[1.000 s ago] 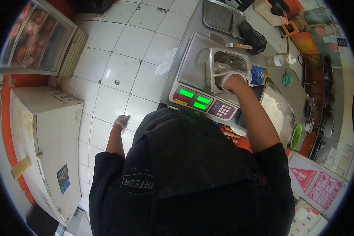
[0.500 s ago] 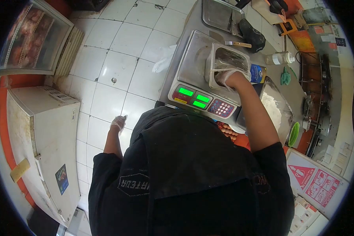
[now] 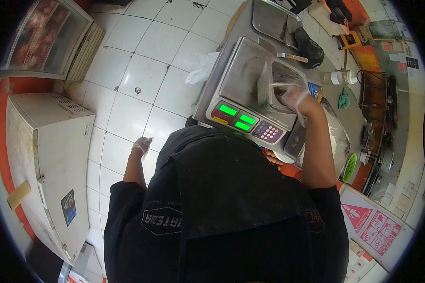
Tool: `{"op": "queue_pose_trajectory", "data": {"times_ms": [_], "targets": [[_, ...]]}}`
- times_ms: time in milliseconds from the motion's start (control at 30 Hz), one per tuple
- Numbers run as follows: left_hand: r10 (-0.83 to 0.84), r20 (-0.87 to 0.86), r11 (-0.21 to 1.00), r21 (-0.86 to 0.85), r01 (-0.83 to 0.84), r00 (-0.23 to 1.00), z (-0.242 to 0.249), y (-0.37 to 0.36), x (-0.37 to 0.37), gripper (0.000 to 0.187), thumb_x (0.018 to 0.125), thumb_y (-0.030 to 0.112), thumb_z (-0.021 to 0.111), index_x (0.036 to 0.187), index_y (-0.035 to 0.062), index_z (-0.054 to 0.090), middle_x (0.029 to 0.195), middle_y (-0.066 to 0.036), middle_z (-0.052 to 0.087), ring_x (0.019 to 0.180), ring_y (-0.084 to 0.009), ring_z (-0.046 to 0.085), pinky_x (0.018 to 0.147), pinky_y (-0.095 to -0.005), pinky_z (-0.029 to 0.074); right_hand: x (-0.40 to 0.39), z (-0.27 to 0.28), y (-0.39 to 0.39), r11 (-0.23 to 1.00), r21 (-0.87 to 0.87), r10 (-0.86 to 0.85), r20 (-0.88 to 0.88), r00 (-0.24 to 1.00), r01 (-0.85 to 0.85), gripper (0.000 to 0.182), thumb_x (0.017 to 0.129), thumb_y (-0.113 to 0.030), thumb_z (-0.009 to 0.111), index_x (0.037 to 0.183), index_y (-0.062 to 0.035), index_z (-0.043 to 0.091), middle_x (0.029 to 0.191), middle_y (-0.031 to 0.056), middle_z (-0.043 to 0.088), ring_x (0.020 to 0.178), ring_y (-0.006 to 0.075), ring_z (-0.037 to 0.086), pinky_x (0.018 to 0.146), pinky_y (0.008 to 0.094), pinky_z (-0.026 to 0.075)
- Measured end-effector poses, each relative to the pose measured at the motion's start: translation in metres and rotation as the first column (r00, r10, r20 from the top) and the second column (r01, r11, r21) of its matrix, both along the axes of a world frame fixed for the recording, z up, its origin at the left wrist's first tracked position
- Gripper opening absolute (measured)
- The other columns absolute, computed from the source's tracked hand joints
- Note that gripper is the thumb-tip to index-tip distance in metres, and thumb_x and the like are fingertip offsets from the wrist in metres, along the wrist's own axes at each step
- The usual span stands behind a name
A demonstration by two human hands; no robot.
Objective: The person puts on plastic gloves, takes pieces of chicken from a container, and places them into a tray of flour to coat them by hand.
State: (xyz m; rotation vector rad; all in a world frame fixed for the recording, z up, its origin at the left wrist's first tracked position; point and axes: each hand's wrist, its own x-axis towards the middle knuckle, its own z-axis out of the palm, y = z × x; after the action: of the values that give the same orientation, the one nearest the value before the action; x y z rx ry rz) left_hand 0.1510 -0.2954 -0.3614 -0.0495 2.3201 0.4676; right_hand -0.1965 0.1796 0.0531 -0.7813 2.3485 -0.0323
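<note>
My right hand (image 3: 295, 98), in a clear plastic glove, grips the near right side of a rectangular metal container (image 3: 265, 85). Its fingers are partly hidden and smeared by motion, and the container is blurred too. Beneath it is a digital scale (image 3: 250, 70) with a steel plate and lit green displays. Whatever lies inside the container is dark and hard to make out. My left hand (image 3: 141, 145), also gloved, hangs away from the counter over the tiled floor, holding nothing, its fingers loosely apart.
Beyond the scale lie a wooden-handled tool (image 3: 293, 57), a black cap (image 3: 309, 48) and a metal tray (image 3: 272, 20). A clear bottle (image 3: 340, 77), green cloth (image 3: 344, 99) and green basket (image 3: 349, 168) sit to the right. A white freezer (image 3: 52, 174) stands left.
My right hand has drawn back slightly to the right, and the container has shifted with it and blurred. My left hand stays nearly still. The whole view has turned a little.
</note>
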Motion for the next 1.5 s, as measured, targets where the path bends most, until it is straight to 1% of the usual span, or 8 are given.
{"op": "queue_pose_trajectory", "data": {"times_ms": [333,633,867,1033,1133,1267,1367,1500], "targets": [[-0.128,0.033,0.992,-0.017,0.129,0.991,0.009,0.004,-0.012,0.042,0.104,0.034,0.034,0.105,0.0043,0.064,0.1,-0.019,0.069,0.094,-0.0367,0.066,0.086,-0.0469,0.052,0.004,0.049,0.035,0.466,-0.592,-0.66,0.263,0.704,0.658,0.023,0.083,-0.01,0.068,0.104,-0.0032,0.069,0.097,0.0085,0.07,0.09,0.0158,0.064,0.081,0.0279,0.05],[-0.094,-0.022,0.996,-0.006,0.094,0.995,0.007,0.0,-0.019,0.032,0.102,0.028,0.04,0.106,0.0064,0.063,0.089,-0.016,0.069,0.084,-0.0338,0.068,0.077,-0.0456,0.054,0.061,0.077,0.104,-0.308,-0.688,-0.254,0.725,0.641,0.657,0.028,0.083,-0.002,0.062,0.109,0.0062,0.059,0.116,0.0149,0.057,0.104,0.0257,0.061,0.093,0.0341,0.051],[-0.148,0.087,0.988,-0.022,0.151,0.985,0.024,-0.001,-0.037,0.026,0.101,0.023,0.044,0.11,0.0082,0.062,0.091,-0.016,0.069,0.086,-0.0342,0.069,0.075,-0.0457,0.055,0.092,0.105,0.15,-0.539,-0.537,0.065,0.741,0.668,0.649,0.037,0.087,-0.008,0.061,0.119,0.0093,0.052,0.125,0.0213,0.053,0.107,0.0259,0.056,0.094,0.0342,0.05],[-0.121,0.041,0.992,-0.029,0.123,0.992,0.019,-0.005,-0.041,0.027,0.101,0.024,0.043,0.11,0.008,0.063,0.09,-0.016,0.069,0.086,-0.0333,0.069,0.076,-0.0453,0.056,0.123,0.097,0.203,-0.668,-0.522,-0.256,0.831,0.494,0.53,0.039,0.086,-0.001,0.061,0.125,0.0037,0.056,0.126,0.0203,0.059,0.112,0.0256,0.059,0.09,0.0339,0.051],[-0.225,-0.056,0.973,-0.065,0.222,0.973,0.011,-0.008,-0.04,0.031,0.101,0.029,0.043,0.104,0.0065,0.065,0.089,-0.017,0.07,0.085,-0.0335,0.069,0.077,-0.0456,0.055,0.134,0.089,0.203,0.108,-0.595,-0.903,0.276,0.329,0.796,0.045,0.085,-0.013,0.069,0.128,-0.0042,0.058,0.137,0.015,0.056,0.113,0.0269,0.06,0.1,0.0383,0.047],[0.272,0.162,0.957,0.063,-0.285,0.949,0.019,-0.004,-0.046,0.05,0.097,0.047,0.046,0.087,0.0035,0.068,0.084,-0.019,0.07,0.083,-0.0352,0.068,0.078,-0.0477,0.051,0.143,0.041,0.244,0.797,-0.022,-0.561,-0.4,0.725,0.604,0.039,0.091,-0.023,0.067,0.126,-0.0052,0.061,0.13,0.0138,0.062,0.117,0.0224,0.06,0.1,0.0341,0.046],[0.301,0.13,0.95,0.044,-0.309,0.945,0.025,-0.003,-0.046,0.058,0.094,0.055,0.047,0.08,0.0026,0.068,0.079,-0.019,0.069,0.081,-0.0358,0.067,0.076,-0.0485,0.048,0.106,0.069,0.124,0.683,-0.439,-0.697,-0.153,0.7,0.584,0.03,0.094,-0.023,0.063,0.118,-0.0037,0.066,0.115,0.0136,0.069,0.105,0.0216,0.065,0.093,0.0336,0.049],[0.258,0.157,0.964,0.024,-0.265,0.953,0.034,-0.004,-0.057,0.057,0.095,0.053,0.046,0.083,0.0024,0.069,0.082,-0.019,0.07,0.083,-0.035,0.067,0.077,-0.047,0.049,0.062,0.04,0.032,0.907,-0.357,-0.267,-0.077,0.961,0.224,0.027,0.097,-0.023,0.053,0.11,-0.0066,0.069,0.101,0.0192,0.07,0.091,0.0316,0.067,0.081,0.0367,0.053]]}}
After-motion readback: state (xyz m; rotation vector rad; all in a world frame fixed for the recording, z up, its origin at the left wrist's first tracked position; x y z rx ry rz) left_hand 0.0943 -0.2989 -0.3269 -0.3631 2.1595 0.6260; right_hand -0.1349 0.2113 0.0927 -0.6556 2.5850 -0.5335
